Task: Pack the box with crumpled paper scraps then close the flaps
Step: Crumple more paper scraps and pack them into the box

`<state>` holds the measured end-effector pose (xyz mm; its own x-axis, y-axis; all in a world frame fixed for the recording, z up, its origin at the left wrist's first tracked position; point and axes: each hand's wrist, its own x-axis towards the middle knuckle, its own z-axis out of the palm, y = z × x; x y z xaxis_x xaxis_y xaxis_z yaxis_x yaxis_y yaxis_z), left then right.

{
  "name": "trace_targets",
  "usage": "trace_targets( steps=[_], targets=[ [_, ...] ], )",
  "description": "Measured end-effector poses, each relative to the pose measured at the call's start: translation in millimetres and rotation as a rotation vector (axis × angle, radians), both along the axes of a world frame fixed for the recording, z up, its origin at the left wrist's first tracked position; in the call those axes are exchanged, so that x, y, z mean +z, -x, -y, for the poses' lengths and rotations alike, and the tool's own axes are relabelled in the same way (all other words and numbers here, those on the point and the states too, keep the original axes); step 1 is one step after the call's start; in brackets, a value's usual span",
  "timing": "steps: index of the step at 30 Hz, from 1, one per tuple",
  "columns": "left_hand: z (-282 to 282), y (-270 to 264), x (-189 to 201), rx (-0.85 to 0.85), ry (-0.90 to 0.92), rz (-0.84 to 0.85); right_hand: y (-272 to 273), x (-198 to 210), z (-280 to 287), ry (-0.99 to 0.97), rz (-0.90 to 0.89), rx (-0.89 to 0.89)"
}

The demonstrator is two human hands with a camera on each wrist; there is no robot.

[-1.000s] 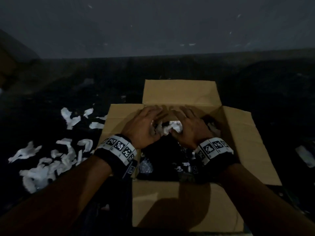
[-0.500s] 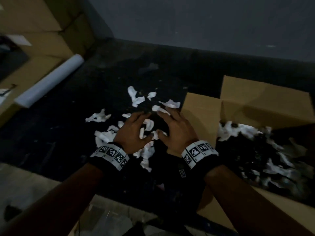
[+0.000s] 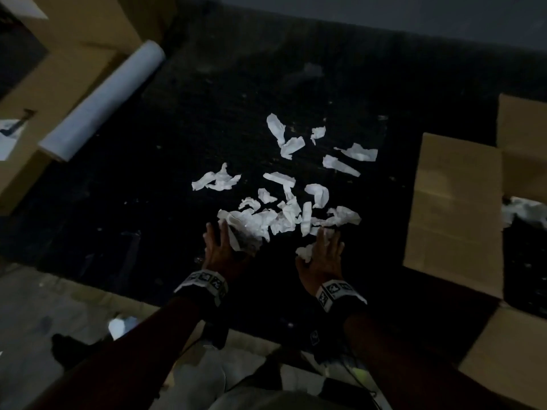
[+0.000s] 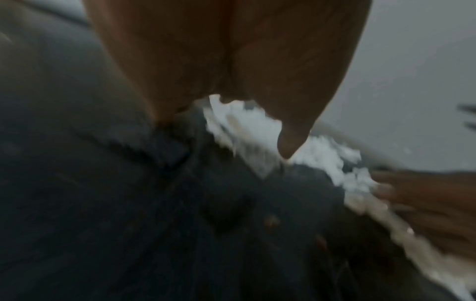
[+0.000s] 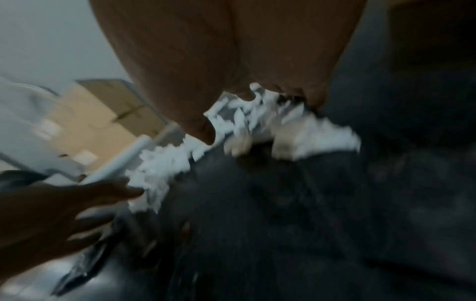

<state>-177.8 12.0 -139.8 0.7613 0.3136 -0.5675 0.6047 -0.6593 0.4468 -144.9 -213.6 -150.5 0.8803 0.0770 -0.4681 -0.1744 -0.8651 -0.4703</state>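
Note:
White crumpled paper scraps lie scattered in a pile on a dark mat. My left hand lies at the pile's near left edge, fingers straight and spread, touching the scraps. At the near right edge my right hand does the same, with a scrap beside its thumb. The cardboard box stands at the right with its flaps spread open and more paper inside. Both wrist views are blurred: scraps under the left palm, scraps under the right palm.
A white roll lies at the upper left against stacked cardboard boxes. A grey wall runs along the back. Pale floor borders the mat's near left edge.
Both hands left the box, where they pressed paper down, and moved left to the loose pile. Since half a second ago they have drawn apart to the pile's near edge.

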Motion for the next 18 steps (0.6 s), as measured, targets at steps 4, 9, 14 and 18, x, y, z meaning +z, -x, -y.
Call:
trace_targets(
  steps=[4, 9, 14, 18],
  targets=[
    [13.4, -13.3, -19.8, -0.266, -0.010, 0.171, 1.7, -8.7, -39.6, -0.086, 0.076, 0.162],
    [5.6, -40.6, -20.4, -0.471, 0.003, 0.305, -20.5, 1.3, -61.3, -0.178, 0.203, 0.252],
    [-43.5, -72.4, 0.9, -0.110, -0.059, 0.485, -53.8, 14.9, -32.1, -0.121, 0.459, -0.050],
    [-82.0, -99.4, -14.7, 0.016, -0.190, 0.370, -69.7, 3.2, -19.3, 0.033, 0.204, -0.291]
  ],
)
